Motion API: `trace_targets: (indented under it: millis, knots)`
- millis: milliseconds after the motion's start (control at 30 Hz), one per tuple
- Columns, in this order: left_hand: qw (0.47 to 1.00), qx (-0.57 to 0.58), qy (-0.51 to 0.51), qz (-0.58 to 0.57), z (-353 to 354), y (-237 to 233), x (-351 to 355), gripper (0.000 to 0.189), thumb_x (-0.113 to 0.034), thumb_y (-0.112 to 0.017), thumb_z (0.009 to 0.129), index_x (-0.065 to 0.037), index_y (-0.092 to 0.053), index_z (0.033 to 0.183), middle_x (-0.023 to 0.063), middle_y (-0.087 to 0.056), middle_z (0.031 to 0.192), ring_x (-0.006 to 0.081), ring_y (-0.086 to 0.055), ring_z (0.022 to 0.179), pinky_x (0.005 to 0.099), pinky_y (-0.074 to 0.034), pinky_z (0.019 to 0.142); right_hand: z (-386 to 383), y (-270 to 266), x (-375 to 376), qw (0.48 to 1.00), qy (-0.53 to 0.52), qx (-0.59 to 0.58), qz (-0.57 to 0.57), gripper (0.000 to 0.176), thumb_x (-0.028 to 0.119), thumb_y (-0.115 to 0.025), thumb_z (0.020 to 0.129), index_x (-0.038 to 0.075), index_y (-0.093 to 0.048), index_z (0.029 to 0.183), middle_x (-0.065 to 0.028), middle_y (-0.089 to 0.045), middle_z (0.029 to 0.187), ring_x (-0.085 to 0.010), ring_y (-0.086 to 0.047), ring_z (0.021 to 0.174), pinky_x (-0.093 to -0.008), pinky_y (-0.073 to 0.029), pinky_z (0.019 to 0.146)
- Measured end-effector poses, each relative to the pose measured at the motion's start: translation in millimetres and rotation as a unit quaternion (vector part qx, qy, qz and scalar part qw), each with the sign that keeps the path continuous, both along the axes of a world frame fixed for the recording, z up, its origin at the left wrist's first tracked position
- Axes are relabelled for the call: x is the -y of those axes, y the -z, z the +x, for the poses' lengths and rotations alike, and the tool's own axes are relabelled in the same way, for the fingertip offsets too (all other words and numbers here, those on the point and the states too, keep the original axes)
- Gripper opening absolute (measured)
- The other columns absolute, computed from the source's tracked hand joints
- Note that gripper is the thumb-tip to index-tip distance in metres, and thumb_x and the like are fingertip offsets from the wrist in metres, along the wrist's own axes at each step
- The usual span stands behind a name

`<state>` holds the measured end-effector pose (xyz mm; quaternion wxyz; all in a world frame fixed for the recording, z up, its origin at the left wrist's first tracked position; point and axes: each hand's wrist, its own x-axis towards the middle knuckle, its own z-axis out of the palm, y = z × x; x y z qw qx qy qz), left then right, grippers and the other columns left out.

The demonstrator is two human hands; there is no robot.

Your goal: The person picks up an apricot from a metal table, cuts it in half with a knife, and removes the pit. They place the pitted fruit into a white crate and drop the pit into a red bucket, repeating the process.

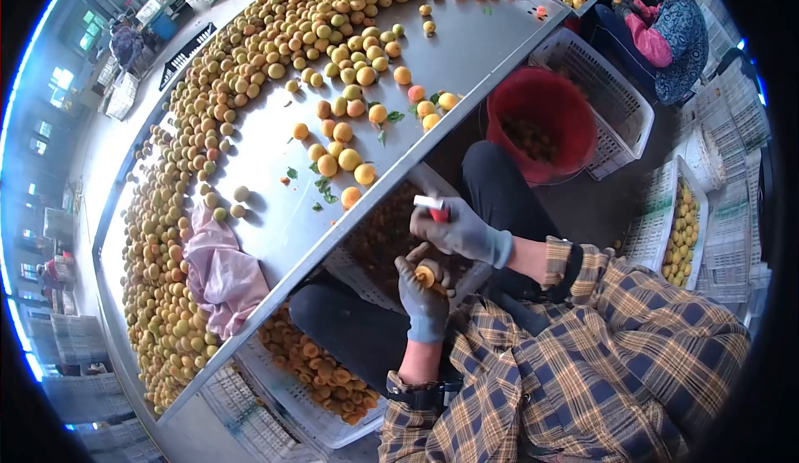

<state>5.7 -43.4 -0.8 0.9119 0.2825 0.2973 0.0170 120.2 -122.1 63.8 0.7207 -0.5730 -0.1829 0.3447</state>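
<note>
My left hand (425,287), in a grey work glove, is closed around a cut apricot (425,277) whose orange inside faces up. Just beyond it, my gloved right hand (460,232) grips a small tool with a red and white handle (434,206); its working end is hidden. Both hands are close together over a crate (349,261) between my knees, with dark brown bits inside. Beside my left leg, a white crate (339,438) contains many apricot halves (320,371).
A metal table (275,151) ahead carries heaped whole apricots (333,14), loose leaves and a pink cloth (220,272). On the right stand a red bucket (574,143), a white crate (637,134) and a crate of yellow fruit (682,234). Another person (674,39) sits at the far right.
</note>
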Motion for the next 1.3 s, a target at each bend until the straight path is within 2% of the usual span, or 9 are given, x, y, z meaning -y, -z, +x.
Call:
trace_targets:
  millis: [133,233,467,600,667,867,1000,1133,1300]
  knots:
    - [0.991,-0.003,-0.115,0.061,11,-1,0,0.062,-0.056,-0.025,0.095,-0.002,-0.049,0.112,0.0087,-0.059,0.095,0.0156,-0.058,0.079,0.0270,-0.050,0.076,-9,19,16,0.895,-0.108,0.383,-0.202,0.025,0.026,-0.066,0.081,0.010,-0.062,0.100,-0.0123,-0.066,0.084,-0.0270,-0.066,0.075,-0.0340,-0.051,0.067]
    - [0.990,-0.017,-0.062,0.123,11,11,-6,0.064,-0.056,-0.027,0.095,0.002,-0.050,0.112,0.0119,-0.057,0.101,0.0182,-0.057,0.086,0.0292,-0.048,0.082,-24,17,19,0.881,-0.132,0.389,-0.236,0.030,0.026,-0.068,0.075,0.015,-0.063,0.103,-0.0137,-0.065,0.085,-0.0332,-0.064,0.075,-0.0373,-0.052,0.066]
    - [0.985,0.014,0.007,-0.173,2,46,-9,0.056,-0.047,-0.038,0.096,0.004,-0.056,0.111,0.0135,-0.063,0.101,0.0240,-0.060,0.095,0.0355,-0.048,0.086,-14,30,23,0.850,-0.103,0.511,-0.073,0.032,0.021,-0.068,0.066,0.013,-0.063,0.096,-0.0105,-0.066,0.088,-0.0299,-0.065,0.076,-0.0385,-0.053,0.062]
    - [0.996,-0.019,-0.066,-0.062,6,17,-7,0.047,-0.039,-0.038,0.097,0.002,-0.058,0.106,0.0111,-0.062,0.100,0.0212,-0.059,0.093,0.0321,-0.047,0.084,-15,33,14,0.849,-0.038,0.510,-0.132,0.023,0.019,-0.067,0.072,0.010,-0.055,0.089,-0.0136,-0.064,0.078,-0.0328,-0.064,0.070,-0.0392,-0.051,0.058]
    - [0.846,-0.056,-0.003,0.530,9,-14,-12,0.039,-0.031,-0.036,0.097,0.000,-0.059,0.103,0.0079,-0.061,0.093,0.0171,-0.057,0.087,0.0293,-0.045,0.079,-15,38,6,0.923,0.081,0.327,-0.185,0.024,0.024,-0.065,0.076,0.009,-0.055,0.092,-0.0148,-0.063,0.074,-0.0349,-0.063,0.067,-0.0410,-0.050,0.057]
    - [0.656,-0.211,-0.193,0.698,-82,-73,-107,0.028,-0.025,-0.052,0.091,0.001,-0.060,0.095,0.0119,-0.060,0.089,0.0234,-0.056,0.084,0.0341,-0.044,0.081,-16,33,30,0.931,-0.052,0.274,-0.234,0.033,0.028,-0.064,0.078,0.013,-0.053,0.106,-0.0161,-0.064,0.077,-0.0372,-0.063,0.072,-0.0436,-0.050,0.065]
    - [0.387,-0.279,-0.046,0.877,-100,-86,-149,0.016,-0.010,-0.054,0.088,0.004,-0.060,0.094,0.0158,-0.057,0.094,0.0270,-0.056,0.087,0.0341,-0.044,0.082,-17,45,31,0.929,-0.105,0.226,-0.273,0.035,0.030,-0.062,0.081,0.012,-0.052,0.110,-0.0190,-0.064,0.085,-0.0378,-0.062,0.080,-0.0431,-0.050,0.068]
    - [0.648,-0.164,-0.022,0.744,-10,-85,-151,0.022,-0.017,-0.060,0.085,0.000,-0.063,0.099,0.0160,-0.059,0.097,0.0276,-0.059,0.080,0.0371,-0.047,0.076,-23,54,24,0.954,-0.084,0.195,-0.214,0.030,0.029,-0.060,0.086,0.009,-0.054,0.108,-0.0212,-0.063,0.088,-0.0399,-0.061,0.082,-0.0424,-0.049,0.068]
    - [0.673,-0.075,0.109,0.728,105,-28,-159,0.029,-0.019,-0.063,0.083,0.001,-0.063,0.102,0.0174,-0.063,0.099,0.0273,-0.062,0.078,0.0341,-0.048,0.073,-22,64,29,0.953,-0.075,0.190,-0.223,0.027,0.028,-0.059,0.088,0.006,-0.055,0.103,-0.0224,-0.061,0.088,-0.0415,-0.059,0.082,-0.0415,-0.047,0.066]
